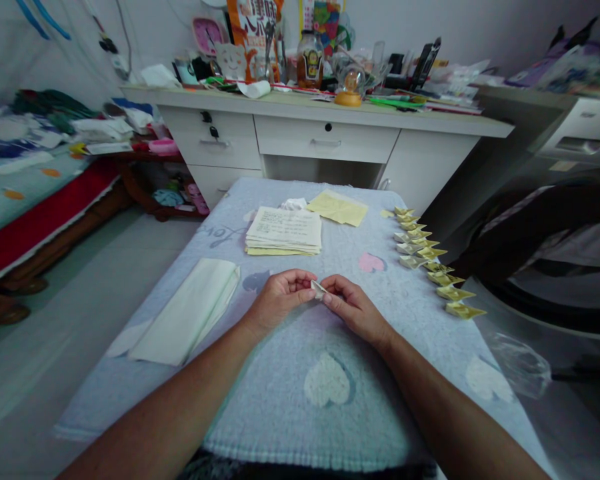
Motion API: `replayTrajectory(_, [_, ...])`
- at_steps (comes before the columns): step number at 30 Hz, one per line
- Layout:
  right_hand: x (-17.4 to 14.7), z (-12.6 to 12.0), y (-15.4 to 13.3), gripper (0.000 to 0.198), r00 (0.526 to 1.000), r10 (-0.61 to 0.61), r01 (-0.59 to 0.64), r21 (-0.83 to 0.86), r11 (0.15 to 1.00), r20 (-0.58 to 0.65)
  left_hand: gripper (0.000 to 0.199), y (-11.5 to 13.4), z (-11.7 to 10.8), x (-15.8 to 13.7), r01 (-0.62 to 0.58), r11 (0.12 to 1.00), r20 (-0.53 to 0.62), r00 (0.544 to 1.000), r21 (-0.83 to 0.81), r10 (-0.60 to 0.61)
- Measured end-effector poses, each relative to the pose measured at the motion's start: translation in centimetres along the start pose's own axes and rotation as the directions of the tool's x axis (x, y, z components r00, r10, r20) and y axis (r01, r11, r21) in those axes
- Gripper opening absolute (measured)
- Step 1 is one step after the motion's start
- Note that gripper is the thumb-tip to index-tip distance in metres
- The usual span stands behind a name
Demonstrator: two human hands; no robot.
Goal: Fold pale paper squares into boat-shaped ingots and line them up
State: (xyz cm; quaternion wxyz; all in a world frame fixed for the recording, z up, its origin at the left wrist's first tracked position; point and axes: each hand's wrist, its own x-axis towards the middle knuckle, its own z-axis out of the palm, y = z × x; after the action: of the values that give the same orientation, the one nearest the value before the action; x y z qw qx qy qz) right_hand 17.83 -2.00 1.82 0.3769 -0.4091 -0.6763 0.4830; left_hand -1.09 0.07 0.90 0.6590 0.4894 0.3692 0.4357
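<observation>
Between my two hands, over the middle of the cloth-covered table, is a small folded piece of pale paper [319, 291]. My left hand [285, 297] pinches its left side between thumb and fingers. On the other side my right hand [354, 307] grips it the same way, so the fingers partly hide its shape. Beyond the hands lies a stack of handwritten paper sheets [285, 230]. A yellow paper sheet [339, 207] rests behind it to the right. Along the table's right edge stand several folded paper boats [450, 293], yellow and whitish, in rows.
Left of my hands lies a folded pale sheet [187, 310] on the blue heart-patterned cloth [290, 400]. Crumpled white tissue [294, 204] sits behind the stack. A cluttered white desk [325, 137] stands beyond, a bed [40, 193] at left, a washing machine [570, 143] at right.
</observation>
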Motion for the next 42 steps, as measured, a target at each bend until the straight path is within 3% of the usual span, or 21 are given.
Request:
replayTrajectory(4, [-0.04, 0.35, 0.31, 0.043, 0.997, -0.026, 0.031, 0.061, 0.998, -0.075, 0.032, 0.11, -0.01, -0.03, -0.01, 0.996, -0.036, 0.999, 0.092, 0.013])
replayTrajectory(13, [0.1, 0.64, 0.63, 0.029, 0.989, -0.045, 0.047, 0.011, 0.999, -0.141, 0.031, 0.17, 0.24, -0.28, -0.053, 0.948, -0.076, 0.994, 0.313, 0.08])
replayTrajectory(33, [0.04, 0.55, 0.66, 0.02, 0.991, -0.062, 0.062, 0.001, 0.998, -0.121, 0.03, 0.28, -0.35, -0.28, -0.091, 0.891, -0.047, 0.991, 0.444, 0.125])
replayTrajectory(42, [0.04, 0.29, 0.45, 0.019, 0.993, -0.042, 0.045, 0.018, 0.999, -0.107, 0.035, -0.18, -0.23, -0.12, -0.079, 0.915, -0.042, 0.994, 0.397, 0.104])
